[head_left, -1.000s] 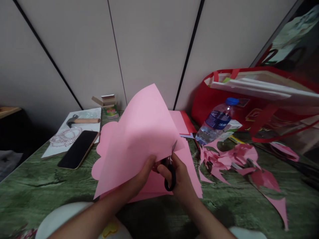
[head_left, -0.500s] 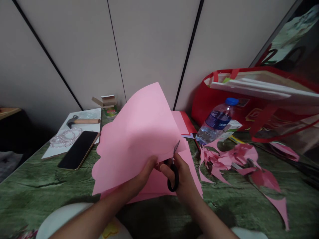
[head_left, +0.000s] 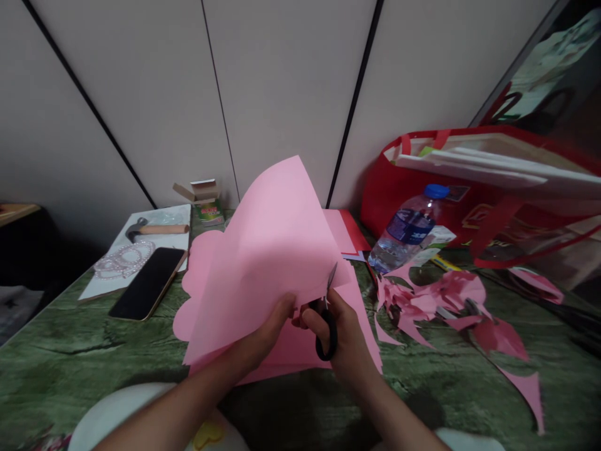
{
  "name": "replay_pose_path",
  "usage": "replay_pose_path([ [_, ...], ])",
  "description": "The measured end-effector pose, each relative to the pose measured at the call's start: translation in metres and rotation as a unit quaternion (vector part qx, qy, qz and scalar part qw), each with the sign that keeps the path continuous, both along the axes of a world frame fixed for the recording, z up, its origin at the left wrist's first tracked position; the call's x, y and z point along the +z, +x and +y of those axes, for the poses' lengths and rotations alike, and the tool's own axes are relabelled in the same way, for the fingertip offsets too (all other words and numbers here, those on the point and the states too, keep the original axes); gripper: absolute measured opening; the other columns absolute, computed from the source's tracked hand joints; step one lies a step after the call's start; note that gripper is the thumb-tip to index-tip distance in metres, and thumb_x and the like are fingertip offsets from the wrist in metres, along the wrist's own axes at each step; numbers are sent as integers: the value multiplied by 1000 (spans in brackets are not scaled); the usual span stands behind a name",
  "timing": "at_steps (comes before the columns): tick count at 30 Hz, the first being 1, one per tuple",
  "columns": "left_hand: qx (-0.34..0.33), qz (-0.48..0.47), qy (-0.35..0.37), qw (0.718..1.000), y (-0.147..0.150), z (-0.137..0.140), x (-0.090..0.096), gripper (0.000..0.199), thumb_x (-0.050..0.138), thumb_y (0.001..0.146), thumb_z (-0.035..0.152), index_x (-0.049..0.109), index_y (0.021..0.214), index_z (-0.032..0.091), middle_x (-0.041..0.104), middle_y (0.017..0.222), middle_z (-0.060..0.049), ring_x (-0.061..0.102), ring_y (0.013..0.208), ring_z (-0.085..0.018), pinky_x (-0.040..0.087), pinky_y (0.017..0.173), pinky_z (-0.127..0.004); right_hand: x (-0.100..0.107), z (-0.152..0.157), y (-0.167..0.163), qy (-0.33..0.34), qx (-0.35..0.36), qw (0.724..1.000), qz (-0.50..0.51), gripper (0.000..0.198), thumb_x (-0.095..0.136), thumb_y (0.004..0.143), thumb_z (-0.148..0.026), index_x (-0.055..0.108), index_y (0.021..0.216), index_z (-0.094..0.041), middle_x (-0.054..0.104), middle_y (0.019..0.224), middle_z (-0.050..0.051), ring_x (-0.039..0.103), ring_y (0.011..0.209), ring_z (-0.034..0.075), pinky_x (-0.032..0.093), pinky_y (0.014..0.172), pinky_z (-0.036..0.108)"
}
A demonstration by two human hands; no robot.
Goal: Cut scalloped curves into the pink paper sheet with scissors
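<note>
A large sheet of pink paper (head_left: 267,250) stands tilted up and curved in front of me, its lower edge pinched by my left hand (head_left: 278,321). My right hand (head_left: 342,326) is closed around the black handles of a pair of scissors (head_left: 332,335). Their blades point up at the sheet's right part, close to its edge. Under the raised sheet lie more pink sheets (head_left: 300,347), and a scalloped pink edge (head_left: 195,285) shows at the left. My left fingertips are partly hidden behind the paper.
At left lie a black phone (head_left: 149,282), a hammer (head_left: 159,229) and a bead string (head_left: 123,260). A small open box (head_left: 208,207) stands behind. On the right are pink scraps (head_left: 441,300), a leaning water bottle (head_left: 406,228) and a red bag (head_left: 422,169).
The raised sheet's left edge has shifted right, uncovering more of the scalloped paper beneath. Both hands and the scissors stay nearly in place.
</note>
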State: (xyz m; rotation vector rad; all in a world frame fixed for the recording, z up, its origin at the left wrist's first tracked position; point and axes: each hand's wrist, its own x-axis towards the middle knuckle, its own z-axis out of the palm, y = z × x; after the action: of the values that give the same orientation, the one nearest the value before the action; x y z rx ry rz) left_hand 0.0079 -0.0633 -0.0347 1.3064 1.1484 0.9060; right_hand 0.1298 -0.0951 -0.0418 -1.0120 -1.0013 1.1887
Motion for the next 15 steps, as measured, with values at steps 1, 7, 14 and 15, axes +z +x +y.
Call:
replay_pose_path([
  [1, -3, 0, 1, 1000, 0, 0, 1, 31, 48, 75, 45, 53, 56, 21, 64, 65, 1, 59, 70, -16, 47, 73, -26, 1, 0, 0, -2, -1, 1000, 1, 18, 62, 71, -31, 51, 76, -18, 54, 64, -3, 53, 62, 14, 44, 63, 29],
  [7, -16, 13, 10, 1000, 0, 0, 1, 32, 45, 77, 44, 51, 55, 21, 61, 61, 2, 57, 67, -15, 46, 71, -25, 5, 0, 0, -12, -10, 1000, 0, 21, 64, 69, -34, 51, 73, -18, 55, 62, -3, 54, 59, 13, 45, 59, 29],
  [14, -36, 49, 31, 998, 0, 0, 5, 34, 42, 78, 44, 51, 54, 22, 62, 61, 2, 57, 67, -16, 45, 72, -26, 2, -1, 0, -16, -12, 1000, 1, 22, 64, 68, -36, 51, 74, -18, 53, 57, -5, 54, 56, 12, 45, 57, 28],
  [15, -36, 47, 30, 998, 0, 0, 4, 34, 42, 78, 44, 51, 54, 22, 61, 61, 2, 57, 67, -16, 45, 71, -25, 2, -1, 0, -14, -12, 1000, 2, 22, 63, 69, -36, 51, 74, -19, 52, 57, -5, 54, 55, 12, 45, 58, 28],
])
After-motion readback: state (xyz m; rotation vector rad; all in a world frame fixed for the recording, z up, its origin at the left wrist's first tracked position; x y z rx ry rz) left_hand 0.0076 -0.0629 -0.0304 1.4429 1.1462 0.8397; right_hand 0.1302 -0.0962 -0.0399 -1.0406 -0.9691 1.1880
